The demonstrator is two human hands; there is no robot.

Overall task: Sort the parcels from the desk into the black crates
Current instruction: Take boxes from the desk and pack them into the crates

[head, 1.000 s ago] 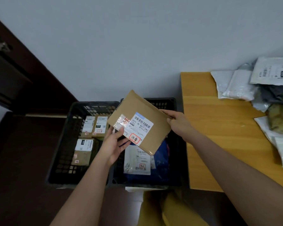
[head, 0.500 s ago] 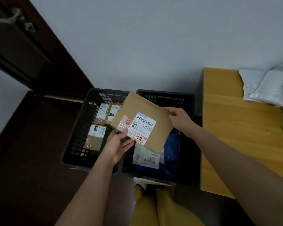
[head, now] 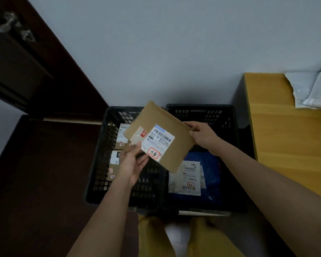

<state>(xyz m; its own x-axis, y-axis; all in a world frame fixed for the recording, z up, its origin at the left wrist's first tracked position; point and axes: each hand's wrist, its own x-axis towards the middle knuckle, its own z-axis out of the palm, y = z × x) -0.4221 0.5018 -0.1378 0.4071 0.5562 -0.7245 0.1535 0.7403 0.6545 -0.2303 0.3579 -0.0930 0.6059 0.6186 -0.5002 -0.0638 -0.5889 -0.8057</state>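
Parcel status: you hold a flat brown cardboard mailer (head: 161,136) in both hands, tilted, label side up, over the gap where the two black crates meet.

Left hand (head: 132,164): palm up under the mailer's lower left edge, thumb on top near the white shipping label (head: 158,140). Grip is loose, fingers mostly spread; it supports more than it clamps.

Right hand (head: 202,135): pinches the mailer's right edge, fingers closed on it.

Label carries a barcode and a red-bordered stamp at its lower corner. A small red sticker (head: 143,133) sits just left of the label.

Left crate (head: 100,164): holds several small brown boxes (head: 113,165) with white labels, lying flat near its left wall. Exact count is hard to read, since the mailer and your hand cover part of them.

Right crate (head: 230,127): holds a blue bag (head: 209,164) with a white labelled parcel (head: 185,179) lying on top of it.

Both crates stand on the floor against the wall, touching side by side.

Table (head: 285,136): wooden, just right of the right crate. White poly mailers (head: 311,89) lie at its far right end, cut off by the frame edge.

Dark door (head: 26,71) stands at upper left.

Your yellow trousers (head: 156,236) show at the bottom.
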